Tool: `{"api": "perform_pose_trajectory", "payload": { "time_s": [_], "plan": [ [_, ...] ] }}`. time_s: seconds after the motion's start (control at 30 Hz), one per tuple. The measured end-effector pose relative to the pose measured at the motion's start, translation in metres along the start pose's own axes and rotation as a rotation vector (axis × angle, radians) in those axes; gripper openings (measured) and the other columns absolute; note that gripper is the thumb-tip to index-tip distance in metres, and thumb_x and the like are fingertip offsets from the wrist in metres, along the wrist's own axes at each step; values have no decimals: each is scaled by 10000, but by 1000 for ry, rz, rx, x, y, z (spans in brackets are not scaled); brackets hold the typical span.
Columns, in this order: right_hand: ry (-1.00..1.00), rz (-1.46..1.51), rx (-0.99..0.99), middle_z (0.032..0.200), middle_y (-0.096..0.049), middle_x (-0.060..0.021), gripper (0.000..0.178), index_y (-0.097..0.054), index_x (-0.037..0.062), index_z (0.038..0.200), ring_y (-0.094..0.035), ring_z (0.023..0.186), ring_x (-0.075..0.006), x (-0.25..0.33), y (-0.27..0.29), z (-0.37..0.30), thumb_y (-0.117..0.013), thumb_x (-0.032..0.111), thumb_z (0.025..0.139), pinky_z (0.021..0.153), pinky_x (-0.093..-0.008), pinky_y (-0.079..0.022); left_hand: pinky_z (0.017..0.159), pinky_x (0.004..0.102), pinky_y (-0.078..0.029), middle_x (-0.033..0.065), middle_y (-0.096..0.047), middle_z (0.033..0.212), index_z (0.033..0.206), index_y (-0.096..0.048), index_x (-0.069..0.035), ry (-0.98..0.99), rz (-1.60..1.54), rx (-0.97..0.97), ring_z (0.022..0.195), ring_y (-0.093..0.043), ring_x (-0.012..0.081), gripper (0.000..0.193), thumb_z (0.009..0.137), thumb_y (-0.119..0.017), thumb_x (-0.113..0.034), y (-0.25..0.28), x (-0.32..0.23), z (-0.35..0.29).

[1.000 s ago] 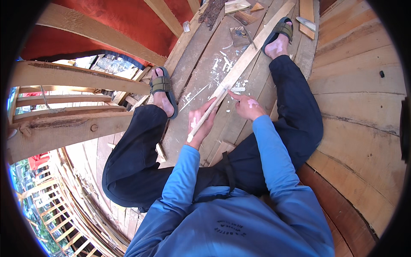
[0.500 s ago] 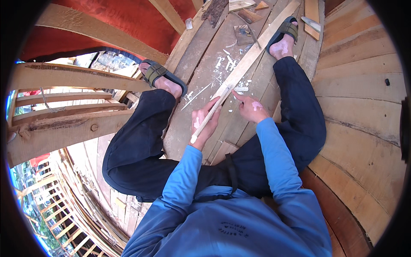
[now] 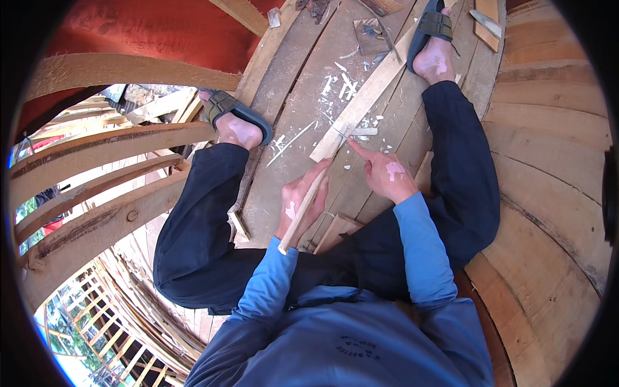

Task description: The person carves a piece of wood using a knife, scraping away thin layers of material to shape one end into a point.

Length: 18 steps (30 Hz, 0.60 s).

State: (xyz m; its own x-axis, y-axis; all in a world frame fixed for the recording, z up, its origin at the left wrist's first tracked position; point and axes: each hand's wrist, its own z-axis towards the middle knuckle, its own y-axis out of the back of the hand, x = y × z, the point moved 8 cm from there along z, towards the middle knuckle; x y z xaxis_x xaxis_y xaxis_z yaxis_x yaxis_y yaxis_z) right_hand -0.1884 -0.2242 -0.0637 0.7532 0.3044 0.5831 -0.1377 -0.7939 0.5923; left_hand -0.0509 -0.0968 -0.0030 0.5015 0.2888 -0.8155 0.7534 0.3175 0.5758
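Stick (image 3: 304, 211): narrow pale wood, lying along the left palm, its near end over the blue sleeve (image 3: 271, 271) behind the grip.
Left hand (image 3: 295, 198): fingers wrapped around the stick.
Right hand (image 3: 390, 175): right of that grip, index finger extended toward the plank, contact unclear; I cannot tell whether its folded fingers grasp anything.
Plank (image 3: 367, 103): near end just ahead of the grip, running away rightward to the right sandal (image 3: 433, 27).
Chips (image 3: 349, 84): ahead of the grip, scattered on floorboards (image 3: 300, 106) beside the plank.
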Motion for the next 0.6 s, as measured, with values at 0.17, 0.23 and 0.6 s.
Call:
{"api": "perform_pose_trajectory", "payload": {
  "time_s": [0.17,0.23,0.6],
  "plan": [
    [-20,-20,-54,873,-678,-299,679,-467,322,1541,-682,862,-461,9,-5,-5,-521,40,926,871,-526,-541,802,358,-608,207,-736,1164,1312,-664,-31,35,-45,-91,959,-766,326,411,903,-693,-3,3,10,1],
    [-99,-51,-6,878,-680,-308,687,-476,310,1539,-681,873,-476,18,4,-11,-531,30,914,865,-532,-548,809,362,-608,216,-734,1168,1319,-661,-19,2,39,-52,974,-764,328,420,901,-695,-2,-4,21,-5],
    [13,-211,54,939,-709,-260,606,-487,254,1535,-703,893,-425,25,2,10,-455,57,963,810,-494,-571,672,394,-599,243,-735,932,1351,-644,-3,-62,118,81,737,-746,333,521,834,-694,31,1,6,4]
  ]
}}
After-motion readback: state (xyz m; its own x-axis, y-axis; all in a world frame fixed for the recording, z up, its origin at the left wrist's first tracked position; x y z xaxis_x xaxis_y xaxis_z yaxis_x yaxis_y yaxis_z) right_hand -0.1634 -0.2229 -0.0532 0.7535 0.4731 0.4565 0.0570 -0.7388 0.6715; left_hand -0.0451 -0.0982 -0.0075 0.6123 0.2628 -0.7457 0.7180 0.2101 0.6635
